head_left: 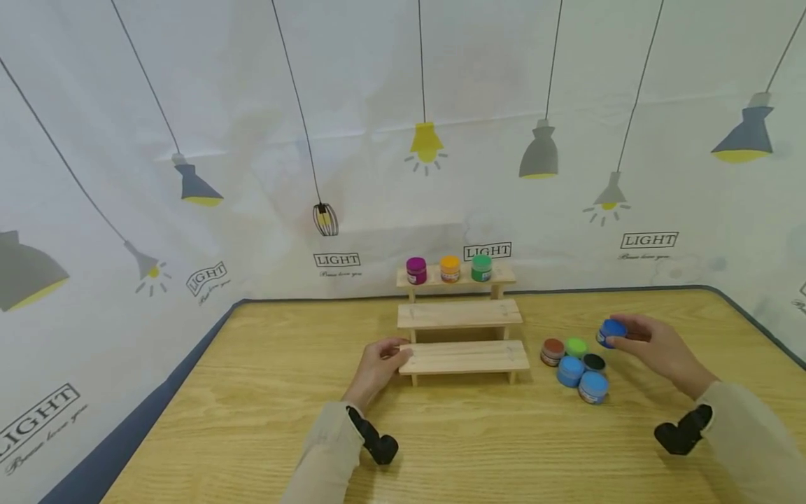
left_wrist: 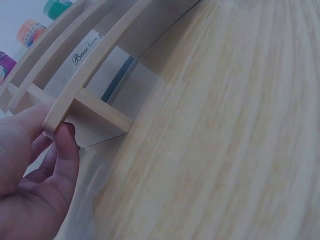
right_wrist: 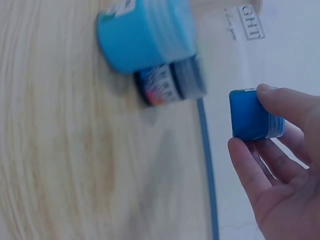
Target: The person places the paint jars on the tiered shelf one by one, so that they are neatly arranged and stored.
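Observation:
A small dark blue paint jar (right_wrist: 249, 115) is held between the thumb and fingers of my right hand (head_left: 661, 350), raised over the table to the right of the other jars. With thumb and fingers my left hand (head_left: 378, 367) pinches the left end of the lowest step of a three-tier wooden stand (head_left: 466, 358); the left wrist view shows the thumb above the board and a finger below. On the top tier stand a purple jar (head_left: 416, 271), an orange jar (head_left: 450, 269) and a green jar (head_left: 481, 268). The two lower tiers bear no jars.
Right of the stand several jars cluster on the wooden table (head_left: 478, 448): a brown jar (head_left: 553, 352), a light green jar (head_left: 576, 346), a black jar (head_left: 594, 362) and two light blue ones, the nearer light blue jar (head_left: 593, 388) in front. A lamp-printed cloth (head_left: 378, 140) rises behind.

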Tool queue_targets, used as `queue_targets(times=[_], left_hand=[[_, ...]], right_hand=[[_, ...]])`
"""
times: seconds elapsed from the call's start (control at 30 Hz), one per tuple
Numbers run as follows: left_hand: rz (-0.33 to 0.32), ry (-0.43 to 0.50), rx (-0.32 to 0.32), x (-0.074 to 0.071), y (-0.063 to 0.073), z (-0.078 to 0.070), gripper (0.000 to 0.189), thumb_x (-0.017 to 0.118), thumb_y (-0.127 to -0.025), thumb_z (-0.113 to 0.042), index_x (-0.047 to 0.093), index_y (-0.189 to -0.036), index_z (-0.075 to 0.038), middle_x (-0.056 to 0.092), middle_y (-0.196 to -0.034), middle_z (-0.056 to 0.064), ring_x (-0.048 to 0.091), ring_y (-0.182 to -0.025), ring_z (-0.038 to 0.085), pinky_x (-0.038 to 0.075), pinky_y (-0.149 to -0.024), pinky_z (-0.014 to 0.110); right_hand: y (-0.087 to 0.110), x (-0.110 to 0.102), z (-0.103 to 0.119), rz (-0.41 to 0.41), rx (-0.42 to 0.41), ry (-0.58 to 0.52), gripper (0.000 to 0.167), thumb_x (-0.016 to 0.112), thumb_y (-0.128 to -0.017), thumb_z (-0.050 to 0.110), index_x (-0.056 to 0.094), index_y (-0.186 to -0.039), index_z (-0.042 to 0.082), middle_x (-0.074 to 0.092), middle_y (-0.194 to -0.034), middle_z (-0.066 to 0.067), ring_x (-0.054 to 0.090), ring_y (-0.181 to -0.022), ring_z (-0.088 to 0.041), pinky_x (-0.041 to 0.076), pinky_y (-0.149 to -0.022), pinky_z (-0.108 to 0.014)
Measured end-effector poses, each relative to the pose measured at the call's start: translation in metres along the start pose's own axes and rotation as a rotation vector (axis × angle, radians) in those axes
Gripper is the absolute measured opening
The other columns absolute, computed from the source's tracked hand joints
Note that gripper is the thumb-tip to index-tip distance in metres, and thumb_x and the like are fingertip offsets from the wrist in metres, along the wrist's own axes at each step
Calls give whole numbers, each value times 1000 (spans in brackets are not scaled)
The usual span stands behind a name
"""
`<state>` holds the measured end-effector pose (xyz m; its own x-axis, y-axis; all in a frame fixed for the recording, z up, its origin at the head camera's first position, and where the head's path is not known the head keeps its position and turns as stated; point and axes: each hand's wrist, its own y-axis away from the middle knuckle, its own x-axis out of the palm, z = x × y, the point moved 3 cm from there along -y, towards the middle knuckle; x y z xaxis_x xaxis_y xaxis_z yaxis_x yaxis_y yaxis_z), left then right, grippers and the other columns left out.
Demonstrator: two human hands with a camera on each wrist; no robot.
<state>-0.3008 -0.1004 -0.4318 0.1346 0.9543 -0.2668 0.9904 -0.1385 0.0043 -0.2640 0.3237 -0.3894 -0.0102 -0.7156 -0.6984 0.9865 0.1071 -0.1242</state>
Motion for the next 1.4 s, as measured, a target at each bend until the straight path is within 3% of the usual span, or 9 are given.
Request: queue_targets(times=[0.1,0.2,0.3,0.43,0.6,0.67,0.93,1.2,1.4], left_hand=[[-4,5,-7,1,-1,0,30,59,-86,-19,60,-111,-2,53,-85,6,49,-66,12,45,-57,26],[-3,20,-4,1,-2,-1,31,59,-86,-19,59,-111,-1,53,-83,6,48,-64,13,45,-56,27],[3,31,-3,1,-2,-3,32,59,-86,-19,59,-112,0,54,-83,6,48,-65,13,45,-57,29],[5,25,-12,1,-2,-3,32,59,-86,-20,59,-112,-1,54,-84,6,48,-65,13,45,-57,29],[-11,15,-16,2,-3,-2,29,60,-86,-20,61,-109,-2,54,-84,6,48,-65,12,45,-57,26],[-12,8,-13,2,-2,-1,29,60,-86,-20,61,-109,-2,53,-84,6,48,-65,12,45,-56,26],[-22,-1,-11,2,0,-1,27,60,-86,-18,61,-108,-2,53,-83,6,49,-64,12,45,-56,27],[-30,15,-14,1,1,-2,27,59,-86,-17,61,-108,-1,53,-83,6,48,-65,12,45,-57,27],[-15,17,-8,1,0,-1,28,59,-86,-18,60,-109,-2,53,-86,7,49,-67,13,46,-58,28]], right_hand=[[2,-3,9,-7,-12,-3,61,53,-88,34,35,-132,-5,44,-121,-27,50,-95,-9,43,-78,-48],[3,-4,20,-9,-41,-5,59,54,-88,34,37,-132,-3,46,-121,-24,41,-86,13,45,-77,-44],[1,-2,30,0,-78,-12,56,55,-88,31,39,-131,-2,47,-120,-23,39,-84,18,47,-74,-35],[-1,3,45,24,-102,-28,53,55,-88,29,40,-130,0,49,-119,-21,46,-89,8,47,-73,-32],[-6,16,64,75,-127,-59,51,54,-89,30,41,-130,2,50,-118,-19,50,-101,-25,45,-77,-43],[-8,23,72,91,-147,-65,50,55,-88,29,42,-129,3,52,-115,-17,49,-102,-31,44,-77,-42],[-16,52,105,158,-255,-123,48,59,-86,23,46,-125,-1,55,-109,-15,51,-100,-31,46,-75,-39],[-33,77,136,173,-332,-165,49,62,-84,19,47,-124,-3,56,-107,-14,53,-99,-29,45,-79,-40],[-47,101,154,194,-345,-173,47,63,-83,18,49,-122,-4,57,-106,-14,55,-97,-27,46,-80,-37]])
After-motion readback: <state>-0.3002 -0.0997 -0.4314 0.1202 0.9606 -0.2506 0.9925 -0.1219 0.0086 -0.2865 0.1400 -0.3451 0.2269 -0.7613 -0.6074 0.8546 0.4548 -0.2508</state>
